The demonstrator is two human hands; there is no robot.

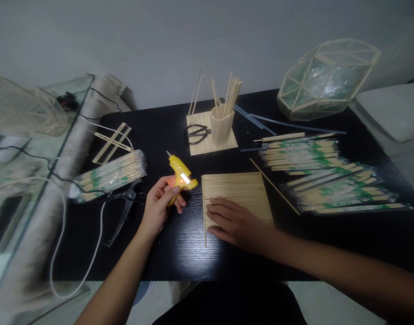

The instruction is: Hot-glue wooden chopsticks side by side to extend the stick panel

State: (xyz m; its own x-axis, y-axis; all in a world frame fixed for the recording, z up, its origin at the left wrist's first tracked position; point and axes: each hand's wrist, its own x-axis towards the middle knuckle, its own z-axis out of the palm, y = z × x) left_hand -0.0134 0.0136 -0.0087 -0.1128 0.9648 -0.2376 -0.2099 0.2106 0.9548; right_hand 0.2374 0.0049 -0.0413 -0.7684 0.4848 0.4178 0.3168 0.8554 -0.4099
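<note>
My left hand [162,198] is closed round the handle of a yellow hot glue gun [180,172], whose nozzle points away to the upper left. Beside it lies a flat panel of thin wooden sticks [234,183] set side by side on the black table. A crosswise stick runs along the panel's left edge and sticks out past its near corner. My right hand [232,224] lies flat on the panel, palm down, fingers stretched toward that left edge. The palm hides part of the panel's near side.
Behind the panel, a holder of wooden sticks [222,126] and black scissors [197,132] stand on a wooden base [212,147]. Wrapped chopstick packs [305,153] lie at right, another bundle [110,176] at left. A white cable [62,234] loops at left. Clear glue sticks [250,118] lie behind.
</note>
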